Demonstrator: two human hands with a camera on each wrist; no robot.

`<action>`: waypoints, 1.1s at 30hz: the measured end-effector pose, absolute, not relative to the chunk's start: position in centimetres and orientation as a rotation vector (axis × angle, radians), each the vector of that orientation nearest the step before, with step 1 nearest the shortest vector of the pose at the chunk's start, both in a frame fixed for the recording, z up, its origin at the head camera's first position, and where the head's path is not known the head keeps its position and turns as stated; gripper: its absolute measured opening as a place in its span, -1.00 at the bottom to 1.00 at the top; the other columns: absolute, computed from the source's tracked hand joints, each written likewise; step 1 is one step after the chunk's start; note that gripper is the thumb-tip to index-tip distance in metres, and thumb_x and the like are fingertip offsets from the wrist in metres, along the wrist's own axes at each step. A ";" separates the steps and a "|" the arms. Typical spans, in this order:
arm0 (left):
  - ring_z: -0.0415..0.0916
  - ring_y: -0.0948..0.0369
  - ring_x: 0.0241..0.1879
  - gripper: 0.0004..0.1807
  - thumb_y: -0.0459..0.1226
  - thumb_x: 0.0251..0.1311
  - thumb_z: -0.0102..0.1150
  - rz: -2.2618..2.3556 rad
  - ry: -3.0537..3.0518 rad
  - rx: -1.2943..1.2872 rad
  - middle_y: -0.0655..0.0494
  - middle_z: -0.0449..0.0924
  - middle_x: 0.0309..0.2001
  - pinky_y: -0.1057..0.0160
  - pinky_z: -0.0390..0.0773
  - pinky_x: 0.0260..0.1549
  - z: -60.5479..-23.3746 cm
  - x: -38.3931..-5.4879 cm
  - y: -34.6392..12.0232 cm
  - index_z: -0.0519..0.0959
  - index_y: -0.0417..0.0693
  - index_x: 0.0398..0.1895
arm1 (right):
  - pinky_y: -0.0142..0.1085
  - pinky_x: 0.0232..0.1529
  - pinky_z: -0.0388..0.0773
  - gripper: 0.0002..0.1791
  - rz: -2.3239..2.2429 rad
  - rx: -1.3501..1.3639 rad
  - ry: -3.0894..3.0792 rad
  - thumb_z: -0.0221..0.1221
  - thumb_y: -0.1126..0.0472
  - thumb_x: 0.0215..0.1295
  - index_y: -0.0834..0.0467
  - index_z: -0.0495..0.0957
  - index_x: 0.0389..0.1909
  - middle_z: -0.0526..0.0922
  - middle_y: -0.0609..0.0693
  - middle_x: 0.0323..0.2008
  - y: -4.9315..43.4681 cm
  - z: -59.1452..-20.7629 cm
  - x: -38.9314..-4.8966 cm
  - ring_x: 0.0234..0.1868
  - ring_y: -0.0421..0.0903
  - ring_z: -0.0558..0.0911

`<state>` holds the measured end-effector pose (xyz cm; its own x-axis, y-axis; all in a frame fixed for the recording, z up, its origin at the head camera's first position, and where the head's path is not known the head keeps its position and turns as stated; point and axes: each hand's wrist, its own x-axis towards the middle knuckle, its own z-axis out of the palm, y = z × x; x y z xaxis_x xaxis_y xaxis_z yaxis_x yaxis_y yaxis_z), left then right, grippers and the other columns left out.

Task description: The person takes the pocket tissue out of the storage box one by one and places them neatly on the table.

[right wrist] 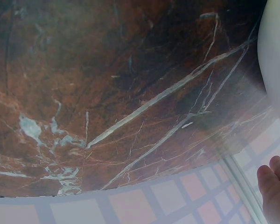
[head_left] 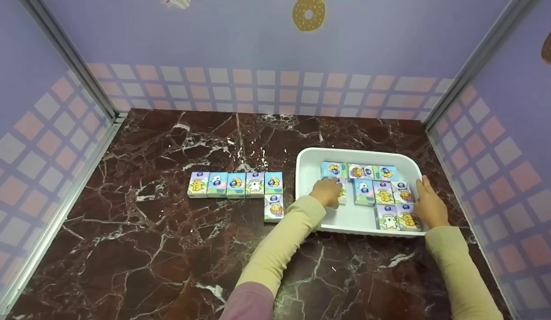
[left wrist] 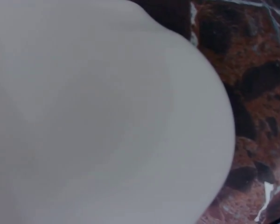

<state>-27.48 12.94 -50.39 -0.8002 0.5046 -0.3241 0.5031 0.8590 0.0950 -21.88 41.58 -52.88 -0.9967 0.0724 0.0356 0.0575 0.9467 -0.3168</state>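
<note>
In the head view, my left hand (head_left: 327,193) reaches into a white tray (head_left: 346,222) and grips a small cartoon-printed tissue pack (head_left: 342,195), partly hidden by the fingers. My right hand (head_left: 430,205) holds the tray's right rim, its fingers along the outer side and its thumb toward the inside. Several more tissue packs (head_left: 384,193) lie in the tray, mostly toward its back and right. The left wrist view is filled by the tray's pale wall (left wrist: 130,116). Fingertips (right wrist: 275,175) of the right hand show at the lower right of the right wrist view.
Left of the tray, a row of several tissue packs (head_left: 236,185) stands side by side on the dark marbled table (head_left: 137,240). One more pack (head_left: 274,208) touches the row's right end from the front. Purple checked walls (head_left: 275,91) border the table at the back and sides.
</note>
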 end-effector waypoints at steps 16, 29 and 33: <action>0.29 0.16 0.10 -0.41 -0.14 -0.08 0.20 0.027 2.762 0.705 0.08 0.35 0.09 0.20 0.32 0.11 -50.7 -27.4 12.8 0.33 0.04 0.12 | 0.24 0.02 0.20 -0.32 0.483 -0.103 -3.038 -0.16 0.42 0.06 0.35 -0.02 0.29 -0.08 0.28 0.33 41.4 -52.8 -21.8 0.09 0.42 0.23; 0.27 0.15 0.10 -0.32 -0.07 -0.18 0.31 0.127 2.764 0.639 0.07 0.32 0.09 0.25 0.29 0.15 -51.2 -27.3 12.7 0.33 0.02 0.11 | 0.24 0.01 0.20 -0.28 0.498 -0.106 -3.041 -0.10 0.42 0.03 0.33 -0.02 0.30 -0.09 0.27 0.33 41.4 -52.7 -21.8 0.11 0.42 0.21; 0.33 0.13 0.05 -0.36 -0.13 -0.17 0.30 0.147 2.757 0.638 0.05 0.39 0.05 0.24 0.35 0.10 -51.3 -27.3 12.5 0.35 0.00 0.07 | 0.23 -0.05 0.25 -0.30 0.486 -0.085 -3.026 -0.10 0.42 0.04 0.34 -0.01 0.29 -0.08 0.27 0.33 41.4 -52.9 -21.8 0.07 0.40 0.28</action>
